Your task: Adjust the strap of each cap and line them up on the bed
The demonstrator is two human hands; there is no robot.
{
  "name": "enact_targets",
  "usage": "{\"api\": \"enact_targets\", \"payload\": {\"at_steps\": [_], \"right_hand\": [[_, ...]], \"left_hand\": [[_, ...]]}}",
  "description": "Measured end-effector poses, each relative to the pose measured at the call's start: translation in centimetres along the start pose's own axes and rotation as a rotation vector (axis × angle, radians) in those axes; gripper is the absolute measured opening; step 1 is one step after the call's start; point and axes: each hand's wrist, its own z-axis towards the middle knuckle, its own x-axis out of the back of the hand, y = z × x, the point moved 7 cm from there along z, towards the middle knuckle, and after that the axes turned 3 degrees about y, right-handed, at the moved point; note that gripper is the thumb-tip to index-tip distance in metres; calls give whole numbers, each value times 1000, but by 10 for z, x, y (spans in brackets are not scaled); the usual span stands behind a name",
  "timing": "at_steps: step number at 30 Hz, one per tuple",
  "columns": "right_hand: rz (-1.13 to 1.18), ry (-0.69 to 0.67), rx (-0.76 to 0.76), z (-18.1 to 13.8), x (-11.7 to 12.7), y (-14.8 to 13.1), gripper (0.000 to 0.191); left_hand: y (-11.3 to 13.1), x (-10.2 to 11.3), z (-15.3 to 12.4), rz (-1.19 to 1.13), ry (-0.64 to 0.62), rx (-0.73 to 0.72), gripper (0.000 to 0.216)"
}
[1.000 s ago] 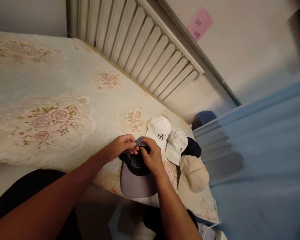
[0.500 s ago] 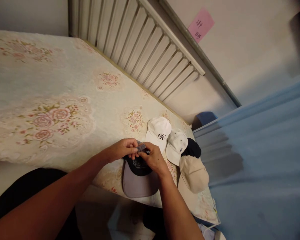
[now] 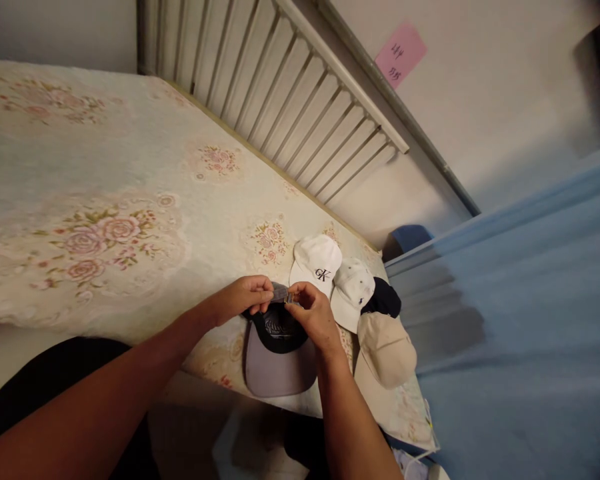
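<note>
A cap with a black crown and a grey brim [image 3: 279, 363] lies on the flowered mattress [image 3: 105, 200] near its front edge. My left hand [image 3: 240, 300] pinches the grey strap [image 3: 280, 292] at the back of this cap. My right hand [image 3: 314, 315] pinches the same strap from the other side, at a small buckle. Both hands are closed on it, fingertips almost touching.
To the right lie a white cap with a black logo [image 3: 316, 260], a second white cap [image 3: 351, 291], a dark cap [image 3: 386, 300] and a beige cap [image 3: 385, 347]. A slatted rail [image 3: 290, 100] runs behind the mattress. A blue curtain [image 3: 520, 320] hangs at the right.
The hands have kept their hold on the strap and shifted slightly right along it. The cap has turned a little under them.
</note>
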Motion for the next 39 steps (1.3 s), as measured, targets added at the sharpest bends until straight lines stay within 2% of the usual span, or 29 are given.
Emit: {"api": "enact_targets", "payload": {"at_steps": [15, 27, 39], "right_hand": [[212, -11, -34, -6, -4, 3, 23], [292, -24, -31, -8, -6, 5, 23], [346, -76, -60, -10, -16, 7, 25]], "left_hand": [[-8, -4, 0, -74, -76, 23, 19], [-7, -7, -2, -121, -93, 43, 19], [-7, -12, -3, -99, -118, 55, 28]]}}
